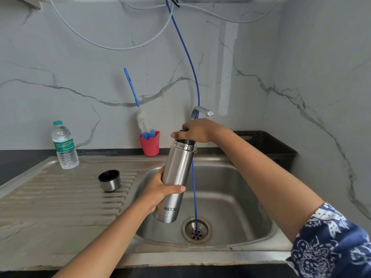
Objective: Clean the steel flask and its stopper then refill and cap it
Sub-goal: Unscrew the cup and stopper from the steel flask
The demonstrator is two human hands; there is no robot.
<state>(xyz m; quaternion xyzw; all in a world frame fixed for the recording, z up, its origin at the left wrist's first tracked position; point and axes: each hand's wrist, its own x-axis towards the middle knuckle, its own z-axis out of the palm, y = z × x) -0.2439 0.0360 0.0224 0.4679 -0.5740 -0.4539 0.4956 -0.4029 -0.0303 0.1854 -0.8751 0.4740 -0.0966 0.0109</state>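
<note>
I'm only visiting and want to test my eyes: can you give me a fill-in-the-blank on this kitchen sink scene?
1. The left hand grips the steel flask; the right hand grips its ____ stopper.
2. The steel cap rests on the drainboard, open side ____.
3. The bottle brush stands in a ____ cup.
4. The blue tube runs down into the sink and ends in its ____.
Missing words: black; up; red; drain.

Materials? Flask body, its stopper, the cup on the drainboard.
Flask: brushed stainless steel, judging by satin grey sheen and long highlights. Stopper: black, matte, probably plastic; mostly hidden under the right hand. Cup: brushed steel outside, black lining inside, likely plastic.
</note>
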